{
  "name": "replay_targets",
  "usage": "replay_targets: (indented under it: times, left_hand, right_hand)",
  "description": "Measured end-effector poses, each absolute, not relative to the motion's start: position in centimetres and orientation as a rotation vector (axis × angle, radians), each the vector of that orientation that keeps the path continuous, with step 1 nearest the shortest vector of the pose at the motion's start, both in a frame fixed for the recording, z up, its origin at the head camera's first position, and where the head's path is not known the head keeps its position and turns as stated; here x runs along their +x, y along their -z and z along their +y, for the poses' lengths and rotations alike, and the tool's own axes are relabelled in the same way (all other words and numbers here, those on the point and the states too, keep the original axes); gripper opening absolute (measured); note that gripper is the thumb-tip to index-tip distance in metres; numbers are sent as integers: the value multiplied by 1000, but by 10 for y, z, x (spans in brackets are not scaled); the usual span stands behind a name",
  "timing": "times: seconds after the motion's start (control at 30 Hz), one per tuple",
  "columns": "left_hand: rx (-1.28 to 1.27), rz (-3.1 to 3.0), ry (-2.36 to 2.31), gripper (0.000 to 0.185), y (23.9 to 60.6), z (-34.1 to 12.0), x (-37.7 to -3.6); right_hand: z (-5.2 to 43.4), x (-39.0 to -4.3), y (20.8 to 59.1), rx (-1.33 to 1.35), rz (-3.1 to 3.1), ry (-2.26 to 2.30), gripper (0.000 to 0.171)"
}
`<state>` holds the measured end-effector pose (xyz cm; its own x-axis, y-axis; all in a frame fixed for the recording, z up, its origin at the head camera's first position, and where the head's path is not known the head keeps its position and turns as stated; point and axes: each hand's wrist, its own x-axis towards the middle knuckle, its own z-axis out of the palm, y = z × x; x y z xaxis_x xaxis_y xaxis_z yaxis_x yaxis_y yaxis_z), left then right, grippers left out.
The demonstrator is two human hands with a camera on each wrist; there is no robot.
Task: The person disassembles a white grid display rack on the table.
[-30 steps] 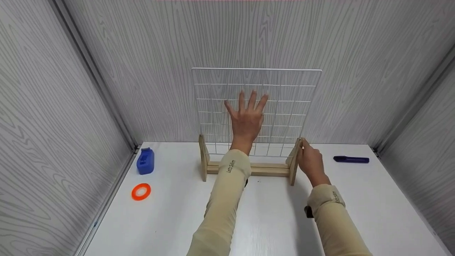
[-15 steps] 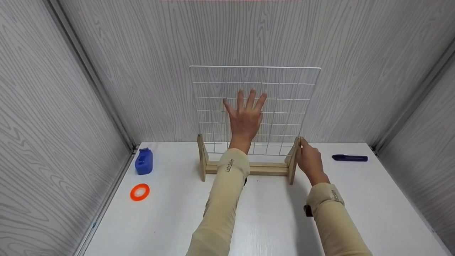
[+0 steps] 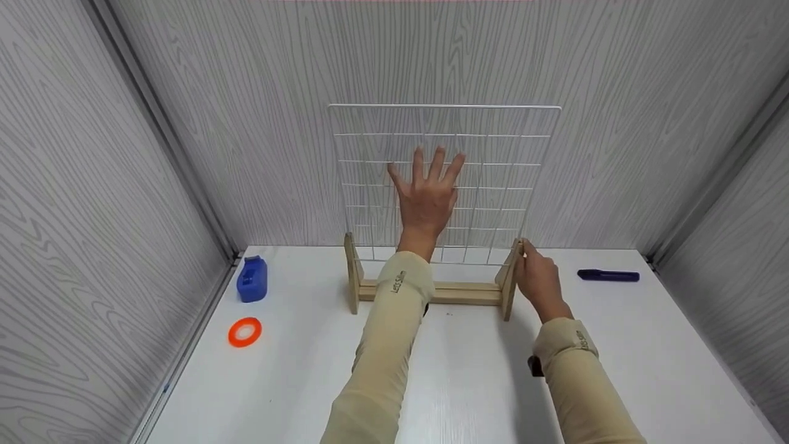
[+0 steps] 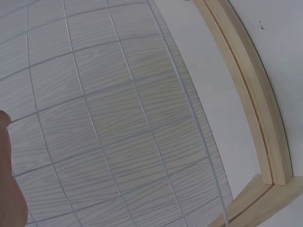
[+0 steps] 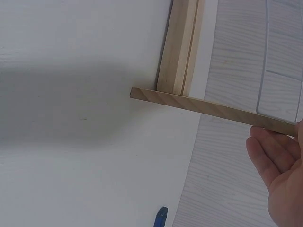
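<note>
One left hand (image 3: 425, 202): spreading its fingers against the wire grid (image 3: 484, 163)
Right hand (image 3: 540, 279): gripping the wooden stand (image 3: 466, 295) by one end
Worktop (image 3: 468, 376): carrying the stand

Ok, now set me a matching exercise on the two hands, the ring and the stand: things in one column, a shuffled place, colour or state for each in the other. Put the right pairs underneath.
Things:
1. Left hand
2. Right hand
3. Ring
4. Stand

Descriptions:
A. Wood-coloured, standing upright on the table
B. Touching one end of the stand
C. Orange, lying flat
D. Spread out at the wire grid

Pairs: 1-D, 2-B, 3-C, 4-A
</note>
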<state>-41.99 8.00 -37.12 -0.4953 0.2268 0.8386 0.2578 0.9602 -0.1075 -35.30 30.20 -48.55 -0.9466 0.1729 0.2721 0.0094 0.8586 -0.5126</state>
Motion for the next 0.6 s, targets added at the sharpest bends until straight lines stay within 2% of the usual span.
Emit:
replay_targets:
  times: [0.6]
  left_hand:
    - [-347, -2121, 42, 59, 361, 80, -417]
  right_hand:
    - [303, -352, 485, -142, -2726, -775, 49]
